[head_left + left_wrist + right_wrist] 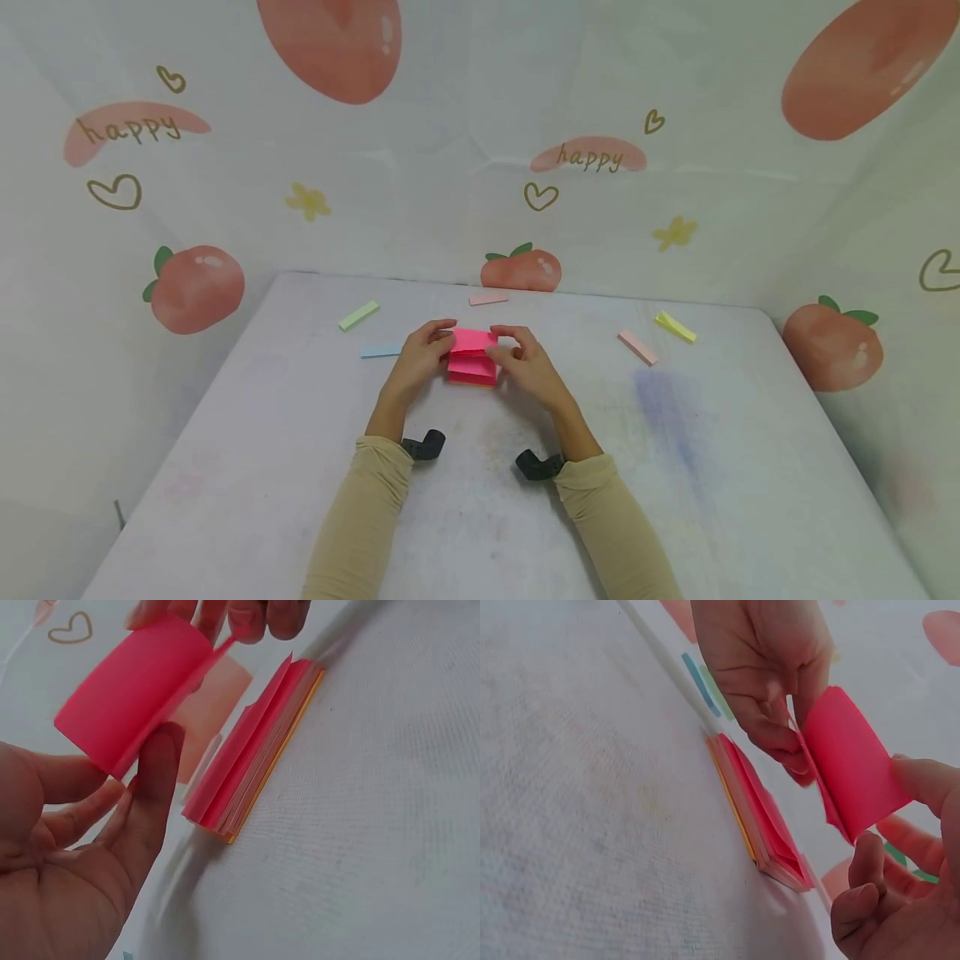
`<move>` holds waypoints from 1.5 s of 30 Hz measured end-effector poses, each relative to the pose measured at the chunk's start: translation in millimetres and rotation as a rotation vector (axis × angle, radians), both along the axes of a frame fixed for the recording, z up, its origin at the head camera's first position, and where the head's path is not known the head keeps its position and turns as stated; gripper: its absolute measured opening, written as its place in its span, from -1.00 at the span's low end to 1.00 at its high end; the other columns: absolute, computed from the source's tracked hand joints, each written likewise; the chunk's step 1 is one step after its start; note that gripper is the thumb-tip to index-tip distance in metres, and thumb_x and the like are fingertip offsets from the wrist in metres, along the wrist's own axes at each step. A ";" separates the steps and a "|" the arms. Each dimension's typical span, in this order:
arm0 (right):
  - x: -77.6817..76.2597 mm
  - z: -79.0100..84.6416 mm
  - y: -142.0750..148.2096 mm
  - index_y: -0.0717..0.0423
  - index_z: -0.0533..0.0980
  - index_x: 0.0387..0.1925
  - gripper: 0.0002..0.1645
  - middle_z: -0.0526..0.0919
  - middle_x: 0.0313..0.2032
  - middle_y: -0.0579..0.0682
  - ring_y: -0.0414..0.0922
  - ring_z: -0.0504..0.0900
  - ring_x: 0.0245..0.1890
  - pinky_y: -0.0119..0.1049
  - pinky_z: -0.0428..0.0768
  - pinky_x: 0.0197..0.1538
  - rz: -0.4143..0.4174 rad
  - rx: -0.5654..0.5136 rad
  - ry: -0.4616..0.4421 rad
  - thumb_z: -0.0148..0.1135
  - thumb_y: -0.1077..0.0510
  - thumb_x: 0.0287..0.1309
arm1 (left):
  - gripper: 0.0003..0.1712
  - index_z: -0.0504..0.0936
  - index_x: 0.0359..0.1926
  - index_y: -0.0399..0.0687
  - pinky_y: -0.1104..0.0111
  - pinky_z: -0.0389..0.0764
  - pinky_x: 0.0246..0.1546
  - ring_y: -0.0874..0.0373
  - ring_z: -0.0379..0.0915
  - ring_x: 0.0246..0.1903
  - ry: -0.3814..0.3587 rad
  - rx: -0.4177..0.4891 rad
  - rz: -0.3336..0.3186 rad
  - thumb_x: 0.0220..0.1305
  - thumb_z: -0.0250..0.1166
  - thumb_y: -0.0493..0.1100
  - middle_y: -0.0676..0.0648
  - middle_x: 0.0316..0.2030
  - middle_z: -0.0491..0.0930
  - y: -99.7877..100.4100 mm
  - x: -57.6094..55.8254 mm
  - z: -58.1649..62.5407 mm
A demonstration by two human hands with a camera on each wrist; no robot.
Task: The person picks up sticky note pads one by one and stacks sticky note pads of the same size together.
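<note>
The left hand (422, 358) is curled so that one end of a folded pink sheet (142, 682) is pinched between thumb and fingers; the opposite end is pinched likewise by the right hand (528, 360). The sheet is held just above a pad of pink notes (761, 806), apart from it. For a neat crease, both ends are best kept level, the edges matched, and the fold pressed lightly from its middle outward; thin paper would probably buckle if pulled unevenly.

The pad is set down on the white counter (465, 533). Beyond the hands, a blue strip (380, 352), a green strip (358, 316) and a pale pink strip (488, 299) are scattered; well to the right, another pink strip (637, 347) is laid near a yellow strip (675, 327). The counter is marked by a purple smear (666, 412). Behind it, a pale backdrop (450, 167) is printed with red fruit, hearts and "happy".
</note>
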State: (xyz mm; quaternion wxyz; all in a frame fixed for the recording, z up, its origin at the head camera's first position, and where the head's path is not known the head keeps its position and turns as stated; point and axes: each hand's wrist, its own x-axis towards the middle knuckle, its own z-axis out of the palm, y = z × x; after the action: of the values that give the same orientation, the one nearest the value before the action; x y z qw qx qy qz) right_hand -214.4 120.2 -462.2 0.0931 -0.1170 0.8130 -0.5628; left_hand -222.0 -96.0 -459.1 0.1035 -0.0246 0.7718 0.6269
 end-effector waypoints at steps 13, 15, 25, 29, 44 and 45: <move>-2.3 -7.7 2.1 -0.03 0.41 0.39 -0.29 0.50 0.21 -0.01 -0.07 0.55 -0.39 -0.31 0.57 -0.32 0.014 0.169 0.100 0.39 -0.02 0.25 | -0.52 0.54 0.32 -0.01 0.13 0.62 0.19 -0.05 0.59 0.10 0.058 -0.217 0.010 0.43 0.22 -0.11 -0.16 0.16 0.62 -3.9 -2.5 -7.6; -2.6 -8.3 2.7 -0.03 0.41 0.39 -0.29 0.50 0.21 0.00 -0.08 0.54 -0.39 -0.32 0.56 -0.32 0.021 0.191 0.102 0.40 -0.01 0.25 | -0.52 0.54 0.32 -0.02 0.13 0.62 0.17 -0.04 0.61 0.07 0.066 -0.232 0.003 0.42 0.22 -0.12 -0.16 0.15 0.63 -4.5 -3.1 -9.2; -1.7 -6.6 3.9 -0.01 0.38 0.41 -0.16 0.48 0.17 0.04 -0.10 0.48 -0.36 -0.31 0.50 -0.24 0.062 0.239 0.070 0.52 0.05 0.12 | -0.48 0.53 0.31 -0.07 0.07 0.55 0.25 -0.05 0.62 0.10 0.040 -0.249 -0.050 0.34 0.31 -0.18 -0.16 0.18 0.63 -5.7 -2.3 -10.4; -1.3 -8.3 4.0 -0.04 0.38 0.41 -0.10 0.48 0.18 0.02 -0.09 0.49 -0.30 -0.29 0.51 -0.19 0.068 0.270 0.061 0.57 0.04 0.06 | -0.41 0.51 0.34 -0.06 0.10 0.59 0.20 -0.04 0.61 0.08 0.027 -0.261 -0.071 0.30 0.37 -0.19 -0.16 0.22 0.60 -5.8 -0.6 -9.3; -3.6 -8.1 3.5 0.04 0.33 0.44 -0.04 0.40 0.36 0.06 -0.14 0.51 -0.29 -0.36 0.57 -0.15 0.112 0.328 0.111 0.58 0.13 0.02 | -0.27 0.42 0.44 0.02 0.29 0.56 -0.01 0.05 0.62 -0.07 0.058 -0.277 -0.094 0.27 0.39 -0.23 -0.06 0.35 0.51 -5.3 2.2 -3.5; -3.6 -7.7 3.5 0.05 0.33 0.44 -0.04 0.41 0.35 0.07 -0.14 0.52 -0.29 -0.36 0.57 -0.16 0.114 0.330 0.113 0.57 0.13 0.02 | -0.27 0.42 0.45 0.03 0.31 0.55 -0.03 0.05 0.61 -0.08 0.057 -0.280 -0.095 0.27 0.39 -0.22 -0.06 0.35 0.51 -5.2 2.4 -3.2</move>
State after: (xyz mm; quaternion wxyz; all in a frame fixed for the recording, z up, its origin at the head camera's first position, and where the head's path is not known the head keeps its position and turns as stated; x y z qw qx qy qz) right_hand -218.0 123.6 -469.9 0.0970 -0.1774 0.8904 -0.4079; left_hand -219.7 -101.3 -462.3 0.1067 0.0156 0.8545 0.5081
